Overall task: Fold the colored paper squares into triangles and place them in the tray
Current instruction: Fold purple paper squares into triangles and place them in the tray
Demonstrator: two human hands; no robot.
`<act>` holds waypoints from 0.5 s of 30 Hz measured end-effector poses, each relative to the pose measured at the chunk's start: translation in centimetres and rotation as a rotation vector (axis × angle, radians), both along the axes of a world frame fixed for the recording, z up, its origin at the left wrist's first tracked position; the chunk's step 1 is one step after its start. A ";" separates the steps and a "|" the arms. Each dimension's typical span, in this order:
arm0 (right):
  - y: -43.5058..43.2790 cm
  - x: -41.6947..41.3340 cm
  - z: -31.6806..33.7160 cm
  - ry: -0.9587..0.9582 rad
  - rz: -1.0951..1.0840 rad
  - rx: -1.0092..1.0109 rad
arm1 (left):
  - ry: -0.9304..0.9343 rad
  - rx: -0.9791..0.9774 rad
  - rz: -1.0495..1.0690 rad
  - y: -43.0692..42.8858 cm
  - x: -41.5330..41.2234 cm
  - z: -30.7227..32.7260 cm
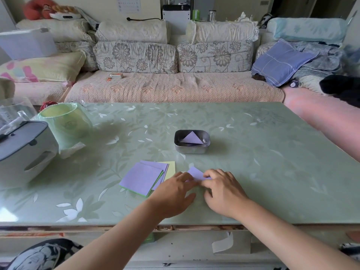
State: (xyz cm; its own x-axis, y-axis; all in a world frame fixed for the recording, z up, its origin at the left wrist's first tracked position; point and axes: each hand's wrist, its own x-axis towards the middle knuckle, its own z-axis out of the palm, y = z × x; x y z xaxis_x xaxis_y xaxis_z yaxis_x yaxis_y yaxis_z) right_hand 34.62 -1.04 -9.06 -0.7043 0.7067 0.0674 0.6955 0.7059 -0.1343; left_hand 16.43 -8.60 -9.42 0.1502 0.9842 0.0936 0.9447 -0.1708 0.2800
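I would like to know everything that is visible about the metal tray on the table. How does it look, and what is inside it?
The metal tray is a small, shallow rectangle with rounded corners, made of shiny grey metal, and its inside is dark and reflecting. It stands flat on the green table, beyond the stack of paper squares. One folded purple triangle lies inside, with its tip toward the far wall. Nothing else touches the tray.

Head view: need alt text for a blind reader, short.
The left hand presses and the right hand pinches a purple sheet, mid-fold, on a green table, beside a stack of coloured squares. Behind, a metal tray holds one folded purple triangle.
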 end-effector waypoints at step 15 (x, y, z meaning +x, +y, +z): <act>1.1 3.0 1.4 -0.001 -0.209 -0.008 | 0.103 0.027 -0.024 1.1 0.8 0.8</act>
State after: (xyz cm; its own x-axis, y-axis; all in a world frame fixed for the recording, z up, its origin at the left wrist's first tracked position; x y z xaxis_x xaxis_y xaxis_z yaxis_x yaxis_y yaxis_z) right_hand 37.62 0.06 -7.65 -0.5421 0.8381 0.0604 0.8270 0.5449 -0.1385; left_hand 17.20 -7.50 -8.61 0.1842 0.9775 0.1031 0.9636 -0.2003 0.1771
